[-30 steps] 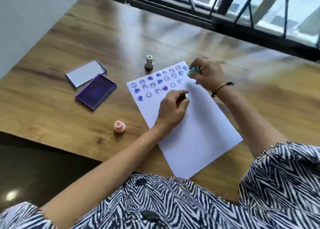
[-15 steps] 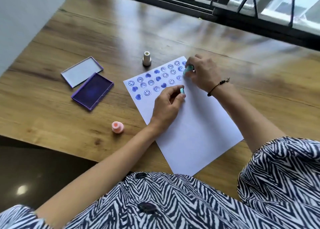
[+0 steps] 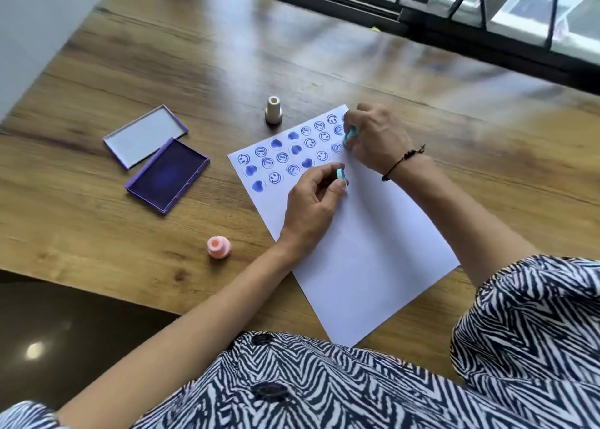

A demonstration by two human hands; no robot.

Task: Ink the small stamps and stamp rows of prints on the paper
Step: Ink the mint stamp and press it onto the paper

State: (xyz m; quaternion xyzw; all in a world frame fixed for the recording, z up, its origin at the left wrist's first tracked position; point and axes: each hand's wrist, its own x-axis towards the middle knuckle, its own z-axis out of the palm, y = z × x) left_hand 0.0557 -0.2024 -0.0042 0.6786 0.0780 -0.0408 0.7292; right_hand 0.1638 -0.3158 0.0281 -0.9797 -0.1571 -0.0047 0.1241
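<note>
Stamps [image 3: 340, 174], one pinched in each hand, left hand [image 3: 313, 207] and right hand [image 3: 378, 139], over paper [image 3: 373, 250].

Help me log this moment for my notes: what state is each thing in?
Ink pad: open, uncovered.
Lid: off, beside the pad.
Paper: flat, prints along its far end.
White stamp: standing, unused.
Pink stamp: standing, unused.
Left hand: pinching a teal stamp.
Right hand: holding another teal stamp.

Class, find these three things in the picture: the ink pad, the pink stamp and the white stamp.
ink pad [image 3: 167, 175]: head view, middle of the dark inked surface.
pink stamp [image 3: 218, 246]: head view, its round top.
white stamp [image 3: 273, 110]: head view, its upright body.
</note>
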